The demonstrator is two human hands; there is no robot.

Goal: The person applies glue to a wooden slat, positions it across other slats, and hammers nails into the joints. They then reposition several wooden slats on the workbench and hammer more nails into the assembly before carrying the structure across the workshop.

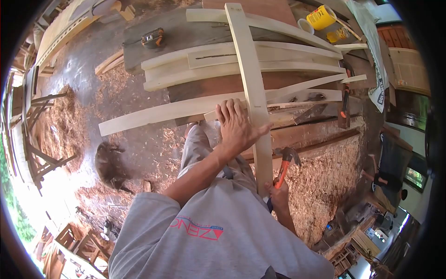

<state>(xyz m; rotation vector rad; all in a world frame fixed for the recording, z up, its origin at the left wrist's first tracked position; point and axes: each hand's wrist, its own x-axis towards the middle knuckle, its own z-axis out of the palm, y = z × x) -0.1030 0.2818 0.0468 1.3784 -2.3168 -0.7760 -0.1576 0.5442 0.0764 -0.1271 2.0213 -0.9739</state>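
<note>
- Pale wooden board (pixel 246 65) passes beneath the left thumb.
- Left hand (pixel 233 125): back up, fingers slightly apart left of the board, thumb spread across it.
- Right hand (pixel 279 195): fingers closed around the orange hammer (pixel 283 172), beside the board's near end.

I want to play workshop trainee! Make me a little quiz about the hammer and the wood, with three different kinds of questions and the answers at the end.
1. What colour is the handle of the hammer in the right hand?
A: blue
B: orange
C: green

2. True or false: the thumb of the left hand reaches across the long board.

3. Fill in the blank: curly bits of wood called ____ lie in a big patch near the hammer.

Key: 1: B; 2: true; 3: shavings.
</note>
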